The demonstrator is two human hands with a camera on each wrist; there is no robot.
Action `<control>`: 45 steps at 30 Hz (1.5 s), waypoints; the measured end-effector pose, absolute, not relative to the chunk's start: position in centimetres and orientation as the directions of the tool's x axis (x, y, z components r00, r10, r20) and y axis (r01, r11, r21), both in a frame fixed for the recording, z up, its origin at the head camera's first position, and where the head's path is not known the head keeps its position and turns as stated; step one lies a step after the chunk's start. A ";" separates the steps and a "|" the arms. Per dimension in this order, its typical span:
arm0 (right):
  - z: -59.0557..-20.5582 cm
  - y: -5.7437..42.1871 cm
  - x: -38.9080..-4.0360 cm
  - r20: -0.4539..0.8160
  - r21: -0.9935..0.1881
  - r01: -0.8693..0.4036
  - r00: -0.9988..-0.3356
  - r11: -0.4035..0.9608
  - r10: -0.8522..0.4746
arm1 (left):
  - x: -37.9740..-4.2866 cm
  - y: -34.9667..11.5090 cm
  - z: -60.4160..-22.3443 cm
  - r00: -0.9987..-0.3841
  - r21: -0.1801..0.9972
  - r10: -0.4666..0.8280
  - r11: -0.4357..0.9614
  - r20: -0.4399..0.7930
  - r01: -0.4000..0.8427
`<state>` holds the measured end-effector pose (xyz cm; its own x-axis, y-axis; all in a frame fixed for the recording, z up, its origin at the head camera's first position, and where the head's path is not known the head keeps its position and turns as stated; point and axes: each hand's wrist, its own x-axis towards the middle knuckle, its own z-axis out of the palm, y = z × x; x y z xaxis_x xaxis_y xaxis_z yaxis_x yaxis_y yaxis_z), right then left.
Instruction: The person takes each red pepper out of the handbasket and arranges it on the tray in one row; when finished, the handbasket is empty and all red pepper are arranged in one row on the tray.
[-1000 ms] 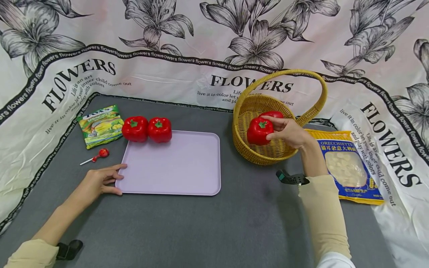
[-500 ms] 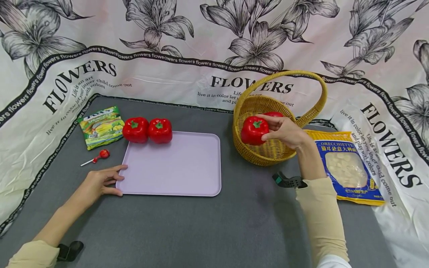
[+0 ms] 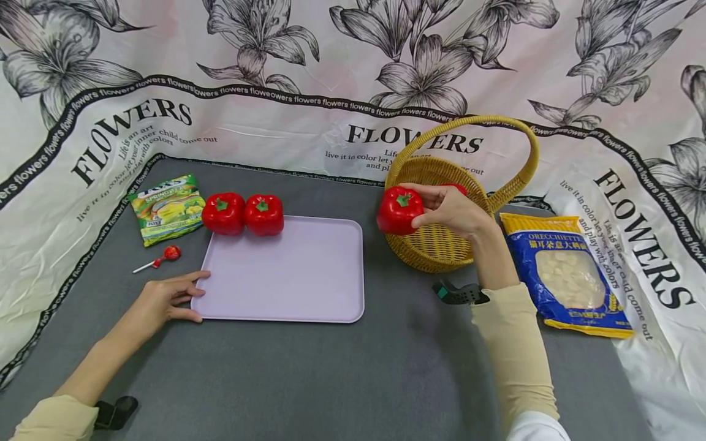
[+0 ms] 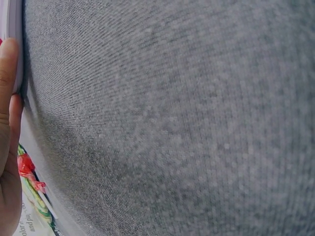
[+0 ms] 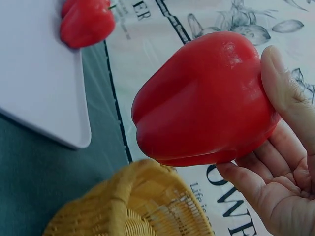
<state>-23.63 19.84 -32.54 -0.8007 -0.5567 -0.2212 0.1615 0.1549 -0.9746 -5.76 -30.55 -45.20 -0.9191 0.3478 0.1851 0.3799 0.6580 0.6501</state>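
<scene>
My right hand (image 3: 449,208) pinches a red bell pepper (image 3: 398,211) between thumb and fingers, over the left rim of the yellow wicker basket (image 3: 425,263). In the right wrist view the held bell pepper (image 5: 202,103) appears large, raised above the basket (image 5: 128,201). Another red bell pepper (image 3: 456,188) lies in the basket, mostly hidden by the hand. My left hand (image 3: 160,299) touches the left edge of a pale lilac tray (image 3: 281,275) with extended fingers and thumb. Two bell peppers, a left one (image 3: 223,213) and a right one (image 3: 263,214), sit side by side at the tray's far left corner.
A green and yellow packet (image 3: 168,210) and a red lollipop (image 3: 171,252) lie left of the tray. Right of the basket is a blue and yellow bag of orecchiette pasta (image 3: 568,275). The basket's tall handle (image 3: 532,156) arches up. Flower-printed cloth (image 3: 265,122) borders the grey table.
My right hand has moved left with the bell pepper, from inside the basket to its left rim. My left hand has stayed at the tray's edge.
</scene>
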 end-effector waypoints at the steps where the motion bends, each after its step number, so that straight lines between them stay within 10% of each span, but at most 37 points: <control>1: -32.6 19.6 -23.7 -0.219 -0.975 0.161 -0.797 0.152 -0.563 | -5.8 -30.5 -45.2 -0.919 0.649 0.347 0.659 0.186 0.380; 45: -36.7 10.0 -25.9 -0.215 -0.975 0.199 -0.743 0.097 -0.634 | -5.6 -30.7 -45.3 -0.907 0.656 0.350 0.631 0.235 0.414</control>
<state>-25.87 9.99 -36.74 -0.7431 -0.6336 -0.2153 0.1995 0.0974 -0.9751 -5.56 -30.66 -45.29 -0.9069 0.3496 0.2352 0.4135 0.6309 0.6564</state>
